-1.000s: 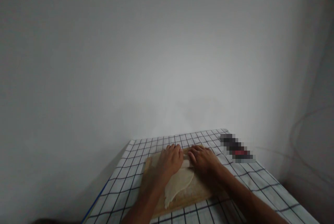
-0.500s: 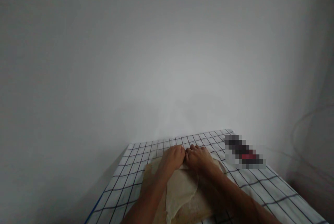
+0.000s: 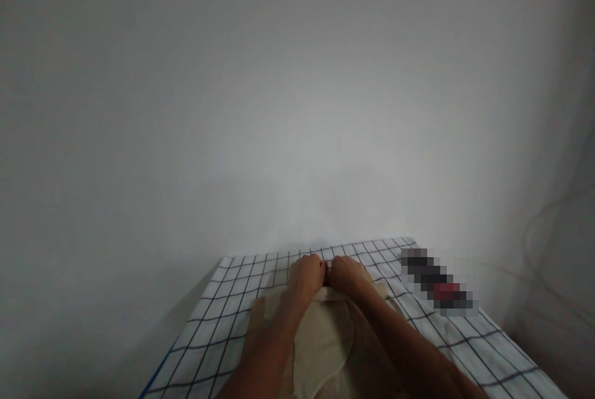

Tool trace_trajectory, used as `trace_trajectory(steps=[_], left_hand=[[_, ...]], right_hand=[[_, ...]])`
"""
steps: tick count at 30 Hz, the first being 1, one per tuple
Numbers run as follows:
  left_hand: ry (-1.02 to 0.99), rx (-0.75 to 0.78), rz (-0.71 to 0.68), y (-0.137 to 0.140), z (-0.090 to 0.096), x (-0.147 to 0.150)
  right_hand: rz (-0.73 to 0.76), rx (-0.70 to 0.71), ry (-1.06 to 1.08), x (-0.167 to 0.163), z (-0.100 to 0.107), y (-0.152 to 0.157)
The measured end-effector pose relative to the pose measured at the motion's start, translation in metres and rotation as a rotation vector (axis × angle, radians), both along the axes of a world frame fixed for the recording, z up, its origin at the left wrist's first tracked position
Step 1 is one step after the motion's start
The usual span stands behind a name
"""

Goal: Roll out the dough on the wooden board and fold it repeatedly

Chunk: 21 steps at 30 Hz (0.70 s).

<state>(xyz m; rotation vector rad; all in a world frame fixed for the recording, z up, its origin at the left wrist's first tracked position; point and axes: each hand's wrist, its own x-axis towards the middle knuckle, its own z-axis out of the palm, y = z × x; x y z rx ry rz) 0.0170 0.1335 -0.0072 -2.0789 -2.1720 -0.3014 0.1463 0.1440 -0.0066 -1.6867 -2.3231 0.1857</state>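
Note:
A thin pale dough sheet lies over a light-brown board. Near the board's far edge, my left hand and my right hand are side by side, both closed with fingers curled down. A small brown bit of what looks like a rolling pin shows in the narrow gap between them; the rest is hidden by the hands. Just below the knuckles, the far edge of the dough forms a pale band running sideways. My forearms cover parts of the board and dough.
A white tablecloth with dark grid lines covers the table beneath the board. To the right lies a blurred-out dark and red object. A plain pale wall rises directly behind the table. A cable hangs at the right.
Both hands have tipped forward over their knuckles, and a brown bit now shows between them. The dough's far band is more visible. The view has shifted slightly.

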Motion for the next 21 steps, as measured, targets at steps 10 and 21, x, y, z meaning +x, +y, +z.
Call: trace_trajectory(steps=[10,21], left_hand=[[-0.022,0.009,0.027,-0.007,0.003,0.001],[-0.05,0.055,0.015,-0.02,-0.002,0.006]], right_hand=[[-0.059,0.001,-0.069,-0.019,0.0,0.008],[-0.082,0.07,-0.03,-0.011,-0.005,-0.009]])
